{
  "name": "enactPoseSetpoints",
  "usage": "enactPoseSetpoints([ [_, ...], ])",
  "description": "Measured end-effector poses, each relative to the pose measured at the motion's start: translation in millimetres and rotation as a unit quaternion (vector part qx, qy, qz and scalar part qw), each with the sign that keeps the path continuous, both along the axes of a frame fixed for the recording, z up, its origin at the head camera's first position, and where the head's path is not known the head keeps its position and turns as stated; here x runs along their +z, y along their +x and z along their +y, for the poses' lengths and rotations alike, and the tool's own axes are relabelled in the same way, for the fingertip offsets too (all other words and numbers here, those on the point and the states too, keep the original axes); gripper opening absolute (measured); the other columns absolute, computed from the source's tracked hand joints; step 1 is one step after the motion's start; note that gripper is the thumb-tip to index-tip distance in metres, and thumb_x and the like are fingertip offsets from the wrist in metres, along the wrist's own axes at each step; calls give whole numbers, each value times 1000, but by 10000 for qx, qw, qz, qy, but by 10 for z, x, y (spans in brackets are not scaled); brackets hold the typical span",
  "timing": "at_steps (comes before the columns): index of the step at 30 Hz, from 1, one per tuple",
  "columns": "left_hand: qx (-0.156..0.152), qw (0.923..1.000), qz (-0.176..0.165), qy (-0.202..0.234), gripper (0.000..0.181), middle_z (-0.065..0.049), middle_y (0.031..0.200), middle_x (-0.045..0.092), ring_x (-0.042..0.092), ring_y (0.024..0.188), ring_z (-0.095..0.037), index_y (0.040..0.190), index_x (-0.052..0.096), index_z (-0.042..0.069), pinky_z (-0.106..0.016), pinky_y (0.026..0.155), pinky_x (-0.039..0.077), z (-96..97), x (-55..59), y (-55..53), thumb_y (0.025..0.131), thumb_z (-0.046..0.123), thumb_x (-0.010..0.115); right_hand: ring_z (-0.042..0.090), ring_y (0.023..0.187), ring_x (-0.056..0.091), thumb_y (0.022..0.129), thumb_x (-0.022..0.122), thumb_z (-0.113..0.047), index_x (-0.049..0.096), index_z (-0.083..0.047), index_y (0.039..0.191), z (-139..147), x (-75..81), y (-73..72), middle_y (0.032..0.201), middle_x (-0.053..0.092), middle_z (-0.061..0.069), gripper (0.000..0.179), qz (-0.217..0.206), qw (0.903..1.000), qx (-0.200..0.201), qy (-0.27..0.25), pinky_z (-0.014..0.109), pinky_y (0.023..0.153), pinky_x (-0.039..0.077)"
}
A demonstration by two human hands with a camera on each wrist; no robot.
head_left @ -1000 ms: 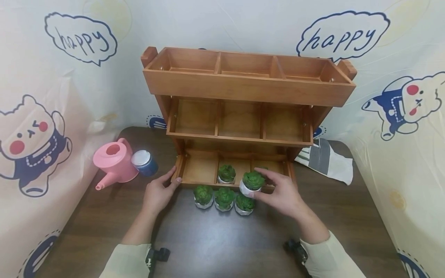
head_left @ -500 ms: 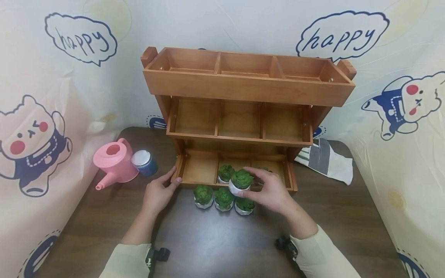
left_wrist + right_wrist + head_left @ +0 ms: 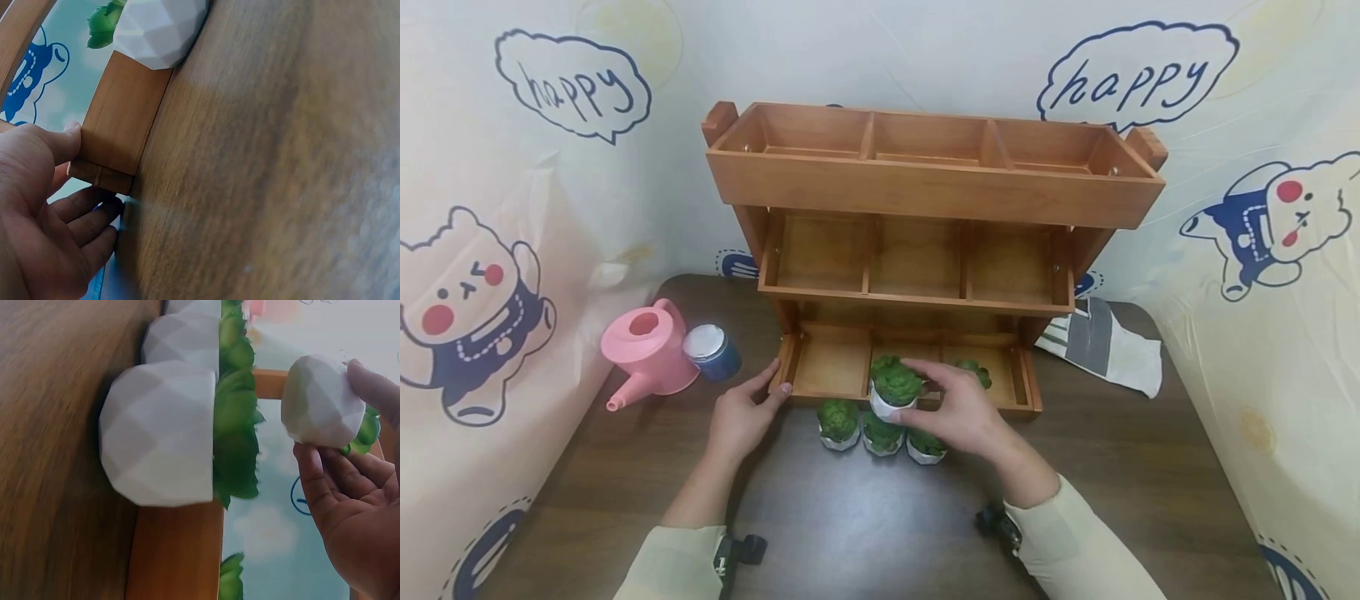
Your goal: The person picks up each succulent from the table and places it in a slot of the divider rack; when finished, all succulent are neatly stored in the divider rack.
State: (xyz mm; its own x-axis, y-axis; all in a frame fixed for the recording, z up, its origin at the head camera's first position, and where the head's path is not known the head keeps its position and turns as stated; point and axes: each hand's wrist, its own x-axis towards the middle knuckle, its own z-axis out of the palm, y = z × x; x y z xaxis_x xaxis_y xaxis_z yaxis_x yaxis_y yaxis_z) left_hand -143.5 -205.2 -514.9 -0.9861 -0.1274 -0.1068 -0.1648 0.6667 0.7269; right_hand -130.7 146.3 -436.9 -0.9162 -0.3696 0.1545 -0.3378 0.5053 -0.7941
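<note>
Potted plant (image 3: 895, 385), one, held at bottom tier

Right hand (image 3: 958, 408): thumb and fingers pinching the white pot. Changed: carried leftward along the wooden shelf (image 3: 936, 187), now over the middle of three table plants (image 3: 883, 435); judged in transit, not set down. Left hand (image 3: 741, 425): gripping the shelf's lower corner between thumb and fingers, position unaltered. Newly exposed: small plant (image 3: 976, 372), right bottom compartment. Hidden: middle bottom compartment's contents, largely. Cut off: table row, right wrist view. Unclear: whether the held pot touches the shelf's edge.
</note>
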Motion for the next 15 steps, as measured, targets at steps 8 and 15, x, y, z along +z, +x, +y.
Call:
enactPoseSetpoints([
  [8, -4, 10000, -35, 28, 62, -18, 149, 55, 50, 140, -43, 153, 52, 35, -66, 109, 40, 0, 5, -2, 97, 59, 64, 20, 100, 72, 79, 92, -34, 63, -13, 142, -153, -28, -41, 124, 72, 1, 73, -206, 9998, 27, -24, 38, 84, 62],
  [15, 13, 10000, 37, -13, 61, -19, 147, 56, 51, 139, -43, 153, 52, 33, -66, 109, 40, 8, -2, -5, 98, 56, 65, 18, 94, 71, 79, 92, -33, 64, -12, 140, -301, -59, -103, 113, 73, -3, 70, -164, 9996, 195, -100, 38, 80, 62],
])
